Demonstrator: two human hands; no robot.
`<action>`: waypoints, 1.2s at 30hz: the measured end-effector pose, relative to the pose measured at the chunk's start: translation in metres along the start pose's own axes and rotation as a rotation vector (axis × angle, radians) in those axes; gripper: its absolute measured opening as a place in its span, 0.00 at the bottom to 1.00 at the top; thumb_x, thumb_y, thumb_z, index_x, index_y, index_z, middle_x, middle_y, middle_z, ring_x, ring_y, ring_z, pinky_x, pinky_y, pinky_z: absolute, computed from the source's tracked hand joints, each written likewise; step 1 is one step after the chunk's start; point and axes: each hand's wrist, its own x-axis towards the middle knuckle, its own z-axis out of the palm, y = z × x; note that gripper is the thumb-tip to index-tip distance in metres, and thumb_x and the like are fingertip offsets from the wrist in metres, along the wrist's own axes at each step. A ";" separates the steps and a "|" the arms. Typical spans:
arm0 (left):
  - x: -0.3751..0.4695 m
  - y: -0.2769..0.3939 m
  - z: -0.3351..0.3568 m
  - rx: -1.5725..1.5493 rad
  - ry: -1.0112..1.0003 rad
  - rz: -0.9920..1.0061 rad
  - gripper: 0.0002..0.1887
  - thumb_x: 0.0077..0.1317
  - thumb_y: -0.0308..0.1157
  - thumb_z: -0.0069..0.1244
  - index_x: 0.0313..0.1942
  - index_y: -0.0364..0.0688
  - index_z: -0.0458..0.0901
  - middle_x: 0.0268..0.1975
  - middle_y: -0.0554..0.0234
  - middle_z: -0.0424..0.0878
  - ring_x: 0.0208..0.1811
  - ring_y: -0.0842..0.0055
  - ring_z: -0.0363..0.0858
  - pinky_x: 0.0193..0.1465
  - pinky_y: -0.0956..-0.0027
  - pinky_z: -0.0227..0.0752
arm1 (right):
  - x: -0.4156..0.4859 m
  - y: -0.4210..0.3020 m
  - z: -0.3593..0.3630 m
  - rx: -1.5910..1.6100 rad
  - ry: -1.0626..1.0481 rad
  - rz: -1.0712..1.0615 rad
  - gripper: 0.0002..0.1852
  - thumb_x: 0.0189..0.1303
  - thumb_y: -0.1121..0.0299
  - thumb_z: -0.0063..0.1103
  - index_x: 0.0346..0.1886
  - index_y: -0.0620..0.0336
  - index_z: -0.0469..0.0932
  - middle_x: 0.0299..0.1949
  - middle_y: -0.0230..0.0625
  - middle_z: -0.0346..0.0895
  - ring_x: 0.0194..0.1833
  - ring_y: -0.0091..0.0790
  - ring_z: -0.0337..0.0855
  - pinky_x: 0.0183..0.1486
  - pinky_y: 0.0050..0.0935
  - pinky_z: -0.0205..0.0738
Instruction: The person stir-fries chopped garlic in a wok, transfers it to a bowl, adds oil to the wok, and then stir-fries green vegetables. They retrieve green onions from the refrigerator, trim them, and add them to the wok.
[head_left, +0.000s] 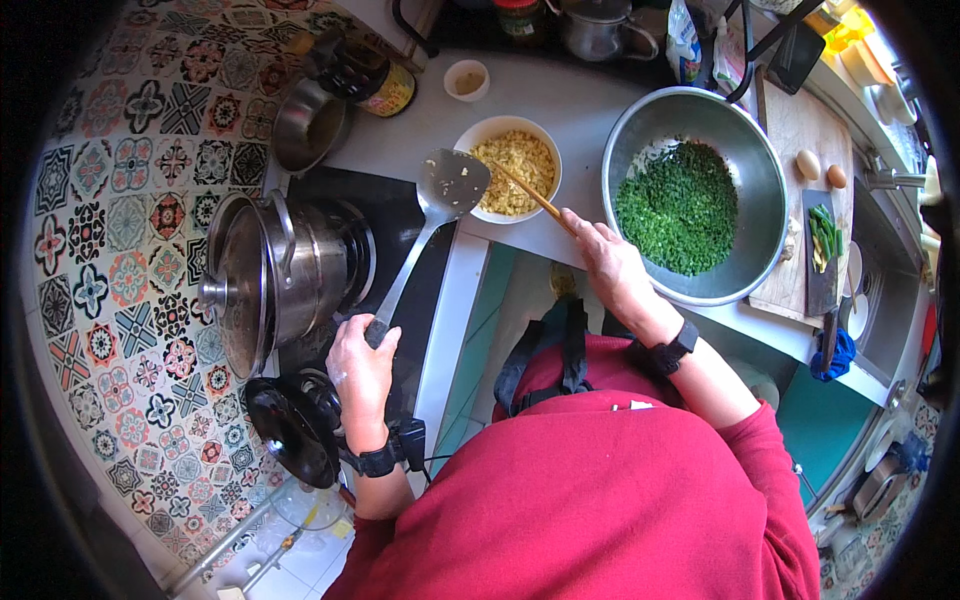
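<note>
My left hand (364, 367) grips the handle of a metal wok spatula (452, 184), whose blade bears small yellow bits and hangs at the left rim of a white bowl. The white bowl (553, 142) holds yellow crumbly food, like chopped scrambled egg (517, 165). Wooden chopsticks (544, 202) are held in my right hand (615, 270), and their tips reach over the bowl beside the spatula blade. To the right stands a large stainless steel basin (769, 210) with chopped green leaves (679, 210) in it.
A lidded steel pot (300, 270) stands on the black stove at left, near a metal bowl (307, 127) and a sauce bottle (375, 82). A small cup (466, 80) sits behind the white bowl. At right, a cutting board (787, 135) holds two eggs (808, 164) and a cleaver (819, 292) bearing chopped scallions.
</note>
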 end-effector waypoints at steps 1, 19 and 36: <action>0.000 -0.002 -0.001 0.000 0.007 0.017 0.21 0.54 0.36 0.67 0.44 0.35 0.82 0.43 0.47 0.85 0.45 0.53 0.84 0.50 0.56 0.76 | -0.001 -0.001 -0.001 -0.006 0.004 0.019 0.28 0.64 0.81 0.48 0.68 0.53 0.67 0.33 0.46 0.73 0.34 0.52 0.78 0.35 0.46 0.75; 0.005 0.009 -0.002 -0.070 0.014 0.136 0.20 0.53 0.35 0.67 0.44 0.36 0.82 0.41 0.47 0.84 0.42 0.53 0.83 0.48 0.55 0.76 | -0.003 -0.016 -0.002 0.009 -0.148 -0.125 0.29 0.62 0.80 0.50 0.68 0.55 0.67 0.37 0.47 0.76 0.37 0.51 0.81 0.36 0.44 0.80; -0.007 -0.003 -0.004 0.005 0.006 0.132 0.20 0.53 0.35 0.67 0.44 0.36 0.82 0.41 0.48 0.84 0.42 0.52 0.83 0.47 0.55 0.77 | -0.011 -0.014 -0.004 0.048 0.016 -0.059 0.28 0.65 0.78 0.49 0.70 0.54 0.64 0.37 0.47 0.76 0.38 0.55 0.79 0.40 0.47 0.78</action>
